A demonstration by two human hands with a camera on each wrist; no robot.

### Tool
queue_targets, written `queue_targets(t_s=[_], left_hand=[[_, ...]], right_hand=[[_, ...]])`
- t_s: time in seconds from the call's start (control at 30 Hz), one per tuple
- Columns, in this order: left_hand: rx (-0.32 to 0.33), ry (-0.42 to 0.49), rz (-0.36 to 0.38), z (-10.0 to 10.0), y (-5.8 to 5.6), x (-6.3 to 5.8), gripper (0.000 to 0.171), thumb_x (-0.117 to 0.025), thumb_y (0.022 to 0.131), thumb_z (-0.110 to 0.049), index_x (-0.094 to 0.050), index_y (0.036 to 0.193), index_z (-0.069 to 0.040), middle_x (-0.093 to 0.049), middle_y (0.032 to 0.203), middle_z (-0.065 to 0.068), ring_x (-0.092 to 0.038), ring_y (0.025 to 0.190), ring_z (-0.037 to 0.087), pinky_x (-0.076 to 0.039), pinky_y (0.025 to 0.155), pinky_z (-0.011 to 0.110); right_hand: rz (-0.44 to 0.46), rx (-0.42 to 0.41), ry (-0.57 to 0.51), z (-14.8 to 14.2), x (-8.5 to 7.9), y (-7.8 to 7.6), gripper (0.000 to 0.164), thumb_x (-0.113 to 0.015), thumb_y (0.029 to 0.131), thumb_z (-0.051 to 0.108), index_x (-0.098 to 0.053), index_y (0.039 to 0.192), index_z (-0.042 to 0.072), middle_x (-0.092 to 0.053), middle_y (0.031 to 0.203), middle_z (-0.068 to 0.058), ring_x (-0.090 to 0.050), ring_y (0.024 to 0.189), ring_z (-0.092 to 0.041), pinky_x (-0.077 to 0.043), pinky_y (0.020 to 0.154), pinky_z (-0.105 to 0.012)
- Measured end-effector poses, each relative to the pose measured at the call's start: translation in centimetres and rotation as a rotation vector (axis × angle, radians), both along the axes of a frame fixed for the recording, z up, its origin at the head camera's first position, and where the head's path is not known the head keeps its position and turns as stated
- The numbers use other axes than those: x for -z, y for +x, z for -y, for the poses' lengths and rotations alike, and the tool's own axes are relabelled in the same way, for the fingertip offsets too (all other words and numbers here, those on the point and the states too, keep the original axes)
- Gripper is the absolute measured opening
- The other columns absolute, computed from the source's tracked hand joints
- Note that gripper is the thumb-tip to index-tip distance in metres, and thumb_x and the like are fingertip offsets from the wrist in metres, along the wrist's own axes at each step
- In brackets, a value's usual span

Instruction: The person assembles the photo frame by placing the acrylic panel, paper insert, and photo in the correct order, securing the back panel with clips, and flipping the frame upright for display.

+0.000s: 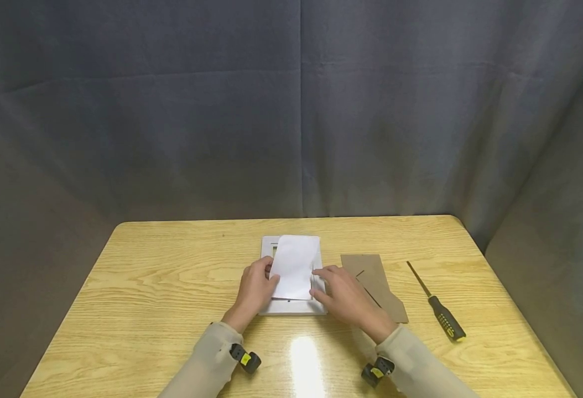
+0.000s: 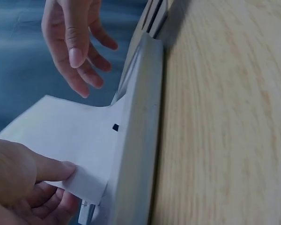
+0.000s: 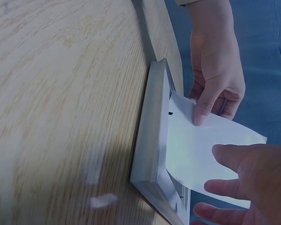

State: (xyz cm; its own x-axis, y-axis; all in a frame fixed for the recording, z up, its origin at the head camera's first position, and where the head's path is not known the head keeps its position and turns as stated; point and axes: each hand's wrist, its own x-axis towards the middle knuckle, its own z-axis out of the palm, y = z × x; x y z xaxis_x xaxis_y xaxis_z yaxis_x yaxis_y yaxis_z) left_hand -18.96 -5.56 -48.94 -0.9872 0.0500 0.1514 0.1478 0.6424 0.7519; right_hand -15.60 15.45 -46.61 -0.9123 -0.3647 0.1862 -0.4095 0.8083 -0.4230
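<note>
A white sheet of paper (image 1: 296, 265) lies slightly tilted over a pale grey picture frame (image 1: 298, 308) on the table. My left hand (image 1: 255, 286) pinches the sheet at its near left corner, with the thumb on top and the other fingers underneath. In the left wrist view the sheet (image 2: 61, 126) slopes up from the frame's edge (image 2: 140, 117). My right hand (image 1: 348, 294) hovers at the sheet's right edge, fingers loosely spread and apart from the paper. A small dark mark (image 3: 170, 113) shows near the frame's inner edge in the right wrist view.
A brown backing board (image 1: 378, 273) with a dark slit lies right of the frame, partly under my right hand and forearm. Farther right lies a screwdriver (image 1: 443, 315) with a black and yellow handle. Grey curtains (image 1: 212, 138) enclose the wooden table (image 1: 162, 276) at the back and sides.
</note>
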Motion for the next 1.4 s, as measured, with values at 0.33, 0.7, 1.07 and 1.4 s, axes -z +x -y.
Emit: queue_targets(t_s=[0.33, 0.7, 1.07, 1.4], left_hand=[[0.034, 0.165, 0.124, 0.9, -0.2, -0.9, 0.026, -0.067, 0.082, -0.002, -0.061, 0.107, 0.003, -0.064, 0.09, 0.01, -0.058, 0.082, 0.018, -0.053, 0.072, 0.03], [0.104, 0.225, 0.178, 0.9, -0.3, -0.7, 0.031, -0.066, 0.083, -0.003, -0.061, 0.114, 0.001, -0.067, 0.086, 0.005, -0.056, 0.075, 0.015, -0.051, 0.067, 0.027], [0.069, 0.064, 0.15, 0.4, -0.2, -0.5, 0.039, -0.07, 0.079, -0.004, -0.06, 0.117, 0.001, -0.062, 0.083, 0.003, -0.053, 0.072, 0.013, -0.049, 0.065, 0.027], [0.01, -0.127, 0.081, -0.1, -0.1, -0.4, 0.036, -0.075, 0.074, -0.012, -0.065, 0.108, -0.008, -0.066, 0.082, 0.0, -0.056, 0.068, 0.012, -0.047, 0.061, 0.031]], right_hand=[[0.015, 0.014, -0.007, -0.3, 0.1, 0.0, 0.042, -0.063, 0.087, 0.035, -0.064, 0.12, 0.009, -0.063, 0.114, -0.009, -0.057, 0.105, -0.025, -0.046, 0.09, -0.041], [0.027, 0.03, 0.012, -0.3, 0.2, 0.0, 0.043, -0.063, 0.087, 0.035, -0.063, 0.12, 0.008, -0.063, 0.116, -0.01, -0.056, 0.106, -0.024, -0.046, 0.091, -0.041], [0.042, 0.034, 0.02, -0.4, 0.3, -0.1, 0.045, -0.063, 0.087, 0.036, -0.063, 0.122, 0.008, -0.062, 0.116, -0.009, -0.056, 0.106, -0.024, -0.045, 0.092, -0.04], [0.052, 0.029, 0.001, -0.5, -0.1, -0.1, 0.046, -0.062, 0.088, 0.037, -0.062, 0.123, 0.007, -0.062, 0.117, -0.01, -0.055, 0.108, -0.024, -0.045, 0.093, -0.04]])
